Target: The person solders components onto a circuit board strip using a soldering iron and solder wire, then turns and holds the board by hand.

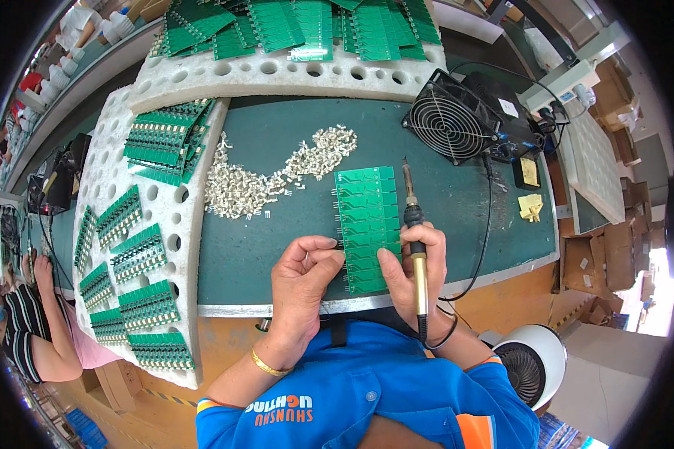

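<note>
A green circuit board panel (368, 224) lies near the table's front edge, with pins sticking out along its left side. My left hand (303, 277) is closed in a pinch at that pinned edge; whatever sits between thumb and fingertips is hidden. In my right hand (418, 277) is a soldering iron (415, 217) with a gold and black handle, its tip pointing away from me. The right thumb rests on the panel's right edge. Beyond the left hand spreads a pile of small white connectors (240, 187) with metal pins.
White foam trays (146, 269) at left and far side (225, 78) carry several green boards. A black fan (453, 116) stands far right beside a black box (502, 97). A yellow sponge (530, 172) and crumpled yellow piece (531, 207) lie right. The iron's cable (488, 239) crosses there. Another person's arm (49, 322) shows left.
</note>
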### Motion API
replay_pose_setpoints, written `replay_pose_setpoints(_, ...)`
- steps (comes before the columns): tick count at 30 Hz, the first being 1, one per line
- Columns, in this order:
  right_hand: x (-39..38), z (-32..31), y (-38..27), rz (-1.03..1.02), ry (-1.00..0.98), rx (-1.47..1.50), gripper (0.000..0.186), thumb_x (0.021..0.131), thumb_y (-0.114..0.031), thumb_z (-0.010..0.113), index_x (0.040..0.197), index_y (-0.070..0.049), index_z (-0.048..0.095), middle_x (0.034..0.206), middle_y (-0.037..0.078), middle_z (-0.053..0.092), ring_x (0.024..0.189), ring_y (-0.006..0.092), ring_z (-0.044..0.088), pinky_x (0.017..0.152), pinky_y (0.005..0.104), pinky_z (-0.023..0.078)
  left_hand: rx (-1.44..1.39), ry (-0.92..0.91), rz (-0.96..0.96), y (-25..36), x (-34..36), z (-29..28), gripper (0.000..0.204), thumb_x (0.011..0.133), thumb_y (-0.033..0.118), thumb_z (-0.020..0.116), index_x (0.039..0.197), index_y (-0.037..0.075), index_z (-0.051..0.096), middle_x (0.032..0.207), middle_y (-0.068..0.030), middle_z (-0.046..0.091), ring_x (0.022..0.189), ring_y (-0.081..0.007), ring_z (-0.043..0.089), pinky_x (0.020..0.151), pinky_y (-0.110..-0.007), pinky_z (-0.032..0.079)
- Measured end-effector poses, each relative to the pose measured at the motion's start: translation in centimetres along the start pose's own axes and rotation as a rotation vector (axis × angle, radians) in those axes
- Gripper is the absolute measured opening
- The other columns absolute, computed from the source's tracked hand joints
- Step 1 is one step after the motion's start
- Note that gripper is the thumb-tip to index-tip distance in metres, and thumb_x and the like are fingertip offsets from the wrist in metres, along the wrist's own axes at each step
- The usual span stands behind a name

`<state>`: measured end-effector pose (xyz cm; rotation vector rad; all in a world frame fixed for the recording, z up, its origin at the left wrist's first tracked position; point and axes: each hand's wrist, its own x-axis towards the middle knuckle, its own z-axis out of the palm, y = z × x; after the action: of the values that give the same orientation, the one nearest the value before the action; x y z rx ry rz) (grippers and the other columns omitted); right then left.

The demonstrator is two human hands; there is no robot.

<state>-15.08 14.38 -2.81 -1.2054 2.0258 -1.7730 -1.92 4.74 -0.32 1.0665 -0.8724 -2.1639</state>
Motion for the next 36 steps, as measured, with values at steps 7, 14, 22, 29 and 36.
replay_pose_setpoints(7, 0.0, 0.2, 0.6, 0.015, 0.072, 0.161, 0.038, 0.086, -0.016, 0.079, 0.111, -0.008, 0.05, 0.095, 0.003, 0.05, 0.071, 0.0093, 0.046, 0.061, 0.0237, 0.042, 0.037, -0.026, 0.005, -0.2, 0.0, -0.7, 0.018, 0.089, -0.004, 0.068, 0.106, 0.001, 0.064, 0.093, -0.0072, 0.074, 0.085, -0.0079, 0.066, 0.081, -0.023, 0.052)
replay_pose_setpoints(14, -0.3, 0.0, 0.8, 0.017, 0.044, 0.103, 0.039, 0.086, -0.016, 0.079, 0.112, -0.008, 0.05, 0.095, 0.004, 0.05, 0.074, 0.01, 0.047, 0.062, 0.024, 0.042, 0.035, -0.028, -0.01, 0.0, -0.1, -0.7, 0.019, 0.089, -0.003, 0.069, 0.107, 0.0, 0.064, 0.093, -0.0074, 0.074, 0.085, -0.0083, 0.066, 0.081, -0.023, 0.052)
replay_pose_setpoints(22, -0.2, 0.1, 0.6, -0.003, -0.005, 0.076, 0.038, 0.087, -0.017, 0.078, 0.111, -0.008, 0.05, 0.094, 0.004, 0.05, 0.074, 0.0113, 0.048, 0.062, 0.0258, 0.043, 0.073, -0.038, -0.031, 0.1, 0.0, -1.0, 0.022, 0.089, -0.003, 0.069, 0.11, -0.001, 0.064, 0.095, -0.0091, 0.074, 0.088, -0.0114, 0.068, 0.083, -0.025, 0.053)
replay_pose_setpoints(29, 0.3, -0.1, -0.3, 0.018, -0.03, 0.001, 0.035, 0.085, -0.013, 0.077, 0.109, -0.007, 0.052, 0.089, 0.006, 0.051, 0.074, 0.0144, 0.051, 0.063, 0.0278, 0.044, -0.002, -0.092, -0.049, -0.1, -0.2, -1.6, 0.025, 0.09, -0.003, 0.068, 0.114, -0.001, 0.063, 0.096, -0.0089, 0.074, 0.089, -0.0094, 0.067, 0.082, -0.023, 0.053)
replay_pose_setpoints(36, 0.8, 0.1, -0.4, 0.021, -0.057, -0.044, 0.034, 0.084, -0.01, 0.076, 0.108, -0.007, 0.053, 0.088, 0.008, 0.051, 0.074, 0.0183, 0.052, 0.064, 0.0312, 0.045, 0.069, -0.111, 0.062, -0.7, 0.0, -2.0, 0.028, 0.089, -0.004, 0.068, 0.116, -0.002, 0.061, 0.093, -0.0074, 0.073, 0.084, -0.0066, 0.064, 0.08, -0.022, 0.052)
